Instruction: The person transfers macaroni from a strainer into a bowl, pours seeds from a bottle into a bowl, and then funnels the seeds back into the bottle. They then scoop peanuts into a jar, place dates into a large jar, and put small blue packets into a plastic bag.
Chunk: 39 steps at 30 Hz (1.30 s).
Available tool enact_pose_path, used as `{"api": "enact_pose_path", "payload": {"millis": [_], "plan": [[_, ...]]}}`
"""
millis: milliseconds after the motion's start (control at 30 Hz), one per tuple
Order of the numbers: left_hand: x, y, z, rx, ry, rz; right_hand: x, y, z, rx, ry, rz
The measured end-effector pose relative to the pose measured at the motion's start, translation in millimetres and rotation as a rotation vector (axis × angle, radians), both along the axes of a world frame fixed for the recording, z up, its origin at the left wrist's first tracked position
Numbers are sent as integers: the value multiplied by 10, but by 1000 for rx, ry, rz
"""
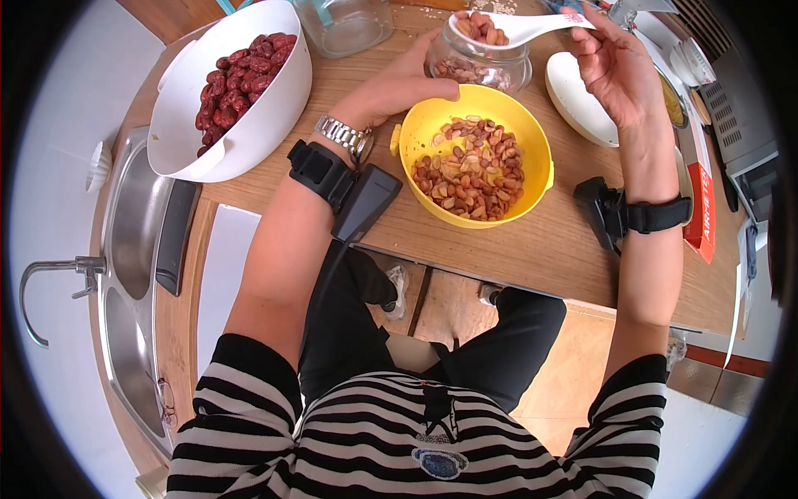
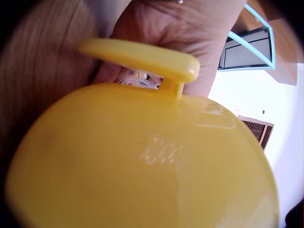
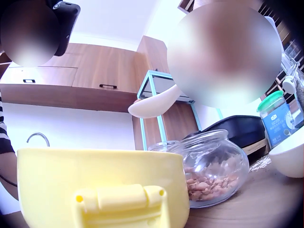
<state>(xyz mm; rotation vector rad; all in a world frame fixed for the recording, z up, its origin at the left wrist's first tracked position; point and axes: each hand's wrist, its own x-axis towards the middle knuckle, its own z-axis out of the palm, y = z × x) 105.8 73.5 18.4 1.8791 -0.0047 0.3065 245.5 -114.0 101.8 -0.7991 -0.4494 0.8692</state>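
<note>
A white spoon [image 1: 524,29] heaped with peanuts is pinched by its handle in the right hand [image 1: 613,71], above the mouth of a glass jar [image 1: 499,71]. Peanuts lie in the bottom of the jar [image 3: 213,175]. The left hand [image 1: 407,83] holds the jar's left side, its thumb by the far rim of a yellow bowl [image 1: 540,137] of peanuts. In the left wrist view the bowl [image 2: 142,152] hides much of the left hand [image 2: 166,28]. The spoon [image 3: 154,104] shows from below in the right wrist view.
A white basket [image 1: 283,108] of red dates stands at the left, beside the sink [image 1: 137,216]. An empty white bowl [image 1: 569,100] lies right of the jar. Another glass container [image 1: 353,29] is at the back. A red box [image 1: 701,212] lies at the right edge.
</note>
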Motion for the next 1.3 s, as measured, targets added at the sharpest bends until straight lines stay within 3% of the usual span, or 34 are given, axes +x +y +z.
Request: {"api": "enact_pose_path", "payload": {"millis": [133,300,567,633,700,733,800,967,1033,1133,1233,1300], "plan": [[-40,-29,49,-18,84,-11,-47,34,17,9,-12,-109],[-46,-50,67,0,55,-12,-113,51,17,-75,-366,-283],[-14,-23,48,19,-20,-99,-343,63,77,-113,-757,-330],[-33,-45,42,-28,35,-21,-391,76,74,-85,-828,-342],[-13,-28,16,-23,36,7,-460,103,67,-63,-921,-533],[1,-11,-6,-19,38,35,-467,74,91,-64,-921,-534],[43,36,-71,3,11,27,-465,11,163,-54,-945,-407],[71,54,-87,128,-1,41,-450,6,151,-60,-847,-324],[41,-29,-30,-34,-21,22,-454,-1,151,-82,-811,-267],[30,12,-36,-44,8,-11,-465,-12,159,-165,-787,-209],[-8,-11,28,11,30,-39,-455,-38,168,-250,-838,-52],[-1,-7,19,9,31,-34,-397,-5,116,-387,-1039,34]]}}
